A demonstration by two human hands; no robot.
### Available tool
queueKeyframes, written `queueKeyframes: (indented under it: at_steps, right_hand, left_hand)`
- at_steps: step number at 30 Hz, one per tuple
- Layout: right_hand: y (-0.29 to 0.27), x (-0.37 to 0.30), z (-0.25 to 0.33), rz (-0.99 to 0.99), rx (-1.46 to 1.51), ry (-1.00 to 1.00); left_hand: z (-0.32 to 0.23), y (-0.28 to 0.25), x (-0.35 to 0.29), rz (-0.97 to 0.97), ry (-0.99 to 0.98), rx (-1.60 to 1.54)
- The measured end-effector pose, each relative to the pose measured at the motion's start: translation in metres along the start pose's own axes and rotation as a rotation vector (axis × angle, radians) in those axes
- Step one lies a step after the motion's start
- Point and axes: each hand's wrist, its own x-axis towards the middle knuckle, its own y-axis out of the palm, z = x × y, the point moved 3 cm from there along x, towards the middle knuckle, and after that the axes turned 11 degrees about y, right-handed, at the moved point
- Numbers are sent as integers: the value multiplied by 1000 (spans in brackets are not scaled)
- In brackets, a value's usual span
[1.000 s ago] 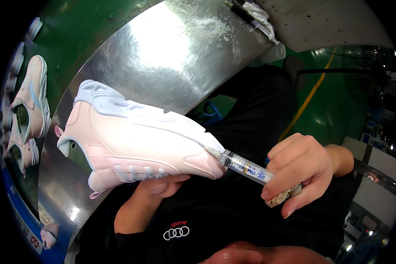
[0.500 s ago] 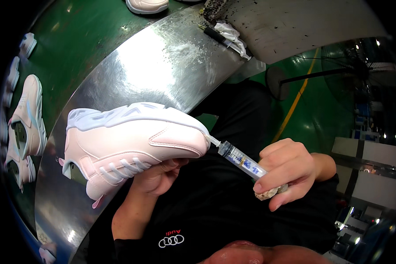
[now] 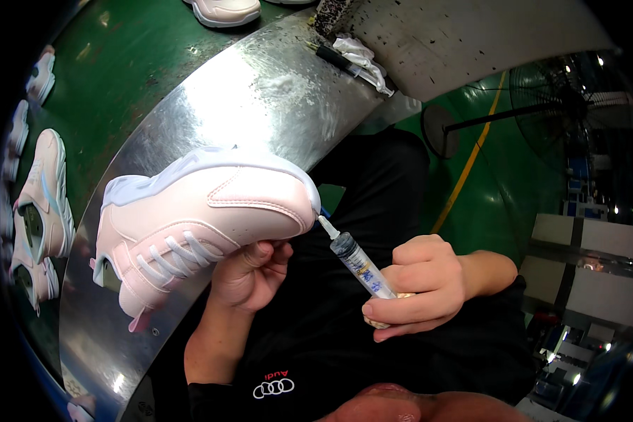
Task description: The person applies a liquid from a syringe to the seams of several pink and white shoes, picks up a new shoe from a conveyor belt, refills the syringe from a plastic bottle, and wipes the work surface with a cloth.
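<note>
A pale pink sneaker (image 3: 190, 204) with white laces and a pale lavender sole lies on its side, sole uppermost and toe to the right. Underneath its forefoot, my left hand (image 3: 252, 274) grips it with bent fingers. My right hand (image 3: 429, 285) is closed round a clear syringe (image 3: 362, 264) with a dark plunger seal and blue handwriting. The syringe's pale nozzle points up and left at the toe, by the seam where sole meets upper; whether it touches cannot be told. Something light and crumpled sits at the syringe's rear end, mostly hidden by my fingers.
A shiny metal ledge (image 3: 211, 105) curves past the shoe. On its far part lie a dark pen-like tool (image 3: 334, 60) and a crumpled white tissue (image 3: 359, 53). Several matching sneakers (image 3: 46, 190) rest on the green surface at left. A black fan (image 3: 566, 105) stands at right.
The syringe has swung steeper and moved left with my right hand. The sneaker has shifted slightly left and tilted, its toe lower. The nozzle sits lower along the toe.
</note>
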Motion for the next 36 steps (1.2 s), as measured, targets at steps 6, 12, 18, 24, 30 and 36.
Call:
queueKeyframes:
  at_steps: [6,12,18,24,30,36]
  right_hand:
    - [14,0,0,-46,-164,-51]
    - [19,1,-3,-31,-314,-120]
    - [13,1,-9,-32,-347,-130]
    - [-10,-4,-14,-171,-332,-177]
    - [-16,36,-116,-22,-425,101]
    - [1,65,-172,-136,-439,125]
  left_hand:
    - [-2,5,0,59,21,-9]
    - [-3,3,-1,131,31,42]
    - [-1,10,8,161,33,35]
    - [-3,3,-8,153,-79,-157]
    - [-24,-9,-94,-110,6,90]
    - [-53,-6,-108,-264,236,469]
